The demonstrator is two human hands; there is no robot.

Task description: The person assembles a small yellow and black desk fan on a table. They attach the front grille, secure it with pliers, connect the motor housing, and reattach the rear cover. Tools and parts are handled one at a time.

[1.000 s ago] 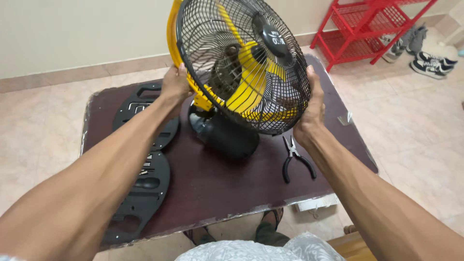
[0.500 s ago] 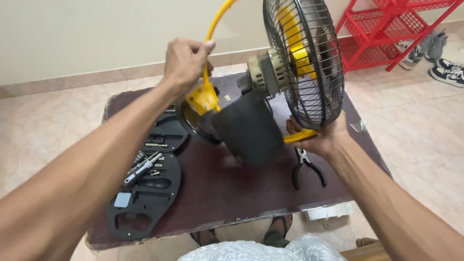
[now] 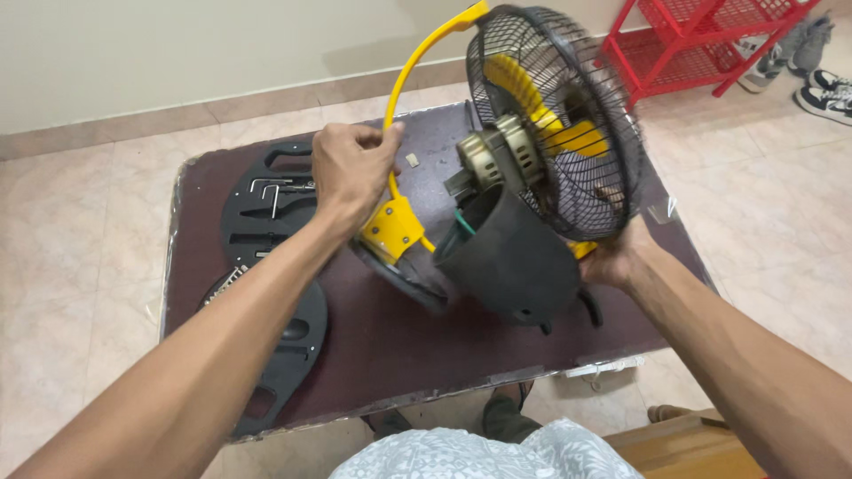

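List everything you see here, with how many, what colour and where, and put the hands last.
fan: one, yellow and black, held tilted above the table
table: one, dark brown, centre
tool case: one, black, open, table's left side
pliers: one, black handles, mostly hidden under the fan
shelf rack: one, red, top right
shoes: several, top right floor
left hand: on the fan's yellow frame
right hand: at the cage's lower edge

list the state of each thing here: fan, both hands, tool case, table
fan: lifted and tilted, back of motor toward the camera, blurred
left hand: closed around the fan's yellow frame
right hand: gripping the lower edge of the fan, partly hidden
tool case: open, lying flat, tools inside
table: upright, bearing the tool case
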